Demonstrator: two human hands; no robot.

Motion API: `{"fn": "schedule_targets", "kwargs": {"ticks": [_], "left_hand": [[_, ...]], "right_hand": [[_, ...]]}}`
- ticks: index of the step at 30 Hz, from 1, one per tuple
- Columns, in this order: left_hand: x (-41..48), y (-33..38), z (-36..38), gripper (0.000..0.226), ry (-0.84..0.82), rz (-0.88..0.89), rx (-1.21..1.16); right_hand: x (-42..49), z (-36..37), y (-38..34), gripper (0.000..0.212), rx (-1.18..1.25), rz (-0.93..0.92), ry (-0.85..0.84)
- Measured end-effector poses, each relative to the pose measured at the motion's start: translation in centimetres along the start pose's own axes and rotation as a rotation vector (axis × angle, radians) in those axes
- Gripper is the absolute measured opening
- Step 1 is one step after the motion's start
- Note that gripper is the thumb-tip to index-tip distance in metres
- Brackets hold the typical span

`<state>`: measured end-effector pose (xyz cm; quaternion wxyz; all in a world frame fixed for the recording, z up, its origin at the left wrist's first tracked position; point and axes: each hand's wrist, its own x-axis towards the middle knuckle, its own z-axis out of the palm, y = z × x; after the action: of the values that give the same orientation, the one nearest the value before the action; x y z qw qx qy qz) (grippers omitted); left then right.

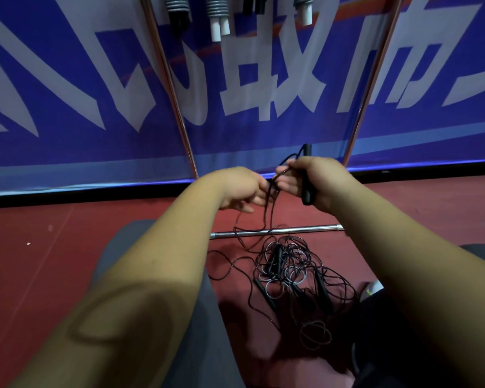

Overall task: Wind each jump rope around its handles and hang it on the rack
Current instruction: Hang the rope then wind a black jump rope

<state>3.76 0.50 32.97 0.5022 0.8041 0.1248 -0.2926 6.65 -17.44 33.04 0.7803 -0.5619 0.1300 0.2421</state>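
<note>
Close to your knees, a tangled pile of black jump ropes (289,273) lies on the red floor (53,247), just this side of the rack's bottom bar. Higher up, your right hand (319,180) is curled tight around a black handle (307,191) that stands upright, and your left hand (241,189), right next to it, pinches the thin cord (269,203) that hangs down to the floor. Behind your hands the shiny rack (174,88) stands against a blue banner (67,135), with wound-up ropes (217,15) hanging at its top.
</note>
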Motion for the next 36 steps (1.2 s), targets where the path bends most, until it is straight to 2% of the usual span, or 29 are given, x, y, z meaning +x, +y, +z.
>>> {"fn": "schedule_targets", "kwargs": {"ticks": [3, 5, 7, 9, 11, 13, 15, 17, 18, 22, 24, 26, 28, 31, 33, 36], "left_hand": [[0.4, -0.4, 0.9, 0.036, -0.139, -0.005, 0.236], [0.6, -0.6, 1.0, 0.023, -0.155, -0.024, 0.269], [0.9, -0.8, 1.0, 0.022, -0.143, -0.038, 0.226], [0.9, -0.8, 1.0, 0.022, -0.12, -0.024, 0.103], [0.9, -0.3, 1.0, 0.019, -0.065, 0.038, -0.072], [0.9, 0.4, 0.8, 0.017, 0.035, 0.114, -0.32], [1.0, 0.7, 0.1, 0.018, 0.118, 0.175, -0.567], [1.1, 0.8, -0.5, 0.02, 0.175, 0.197, -0.688], [1.1, 0.8, -0.7, 0.021, 0.199, 0.201, -0.727], [1.3, 0.8, -1.4, 0.032, 0.293, 0.183, -0.81], [1.4, 0.7, -1.6, 0.041, 0.279, 0.111, -0.754], [1.0, 0.6, -1.3, 0.033, 0.194, 0.032, -0.614], [0.7, 0.3, -0.7, 0.031, 0.087, 0.012, -0.329], [0.4, -0.2, 0.3, 0.048, -0.05, 0.053, 0.11], [0.4, -0.2, 0.6, 0.04, -0.088, 0.076, 0.178], [0.8, -0.2, 0.5, 0.024, -0.046, 0.126, 0.141]], "right_hand": [[0.4, -0.6, -0.8, 0.013, 0.196, -0.064, 0.076], [0.5, -1.2, -1.2, 0.011, 0.278, -0.101, 0.12], [0.8, -1.6, -1.4, 0.01, 0.316, -0.131, 0.148], [1.3, -1.9, -1.3, 0.012, 0.279, -0.115, 0.158], [1.7, -2.2, -1.0, 0.017, 0.107, -0.024, 0.147], [1.6, -2.4, -0.4, 0.022, -0.253, 0.101, 0.071], [1.0, -2.3, 0.6, 0.021, -0.556, 0.198, -0.091], [0.2, -1.6, 1.6, 0.017, -0.588, 0.246, -0.244], [0.0, -1.3, 1.9, 0.016, -0.554, 0.234, -0.267], [0.3, -0.7, 1.7, 0.012, -0.443, 0.131, -0.135], [0.2, -0.6, 1.3, 0.012, -0.371, 0.074, -0.078], [0.0, -0.3, 0.8, 0.013, -0.256, 0.017, -0.032], [-0.1, 0.1, 0.2, 0.011, -0.096, -0.022, -0.02], [0.1, 0.0, -0.5, 0.012, 0.148, -0.055, -0.014], [0.5, -0.4, -0.7, 0.016, 0.24, -0.071, -0.001], [0.8, -1.1, -0.9, 0.027, 0.323, -0.091, -0.006]]}}
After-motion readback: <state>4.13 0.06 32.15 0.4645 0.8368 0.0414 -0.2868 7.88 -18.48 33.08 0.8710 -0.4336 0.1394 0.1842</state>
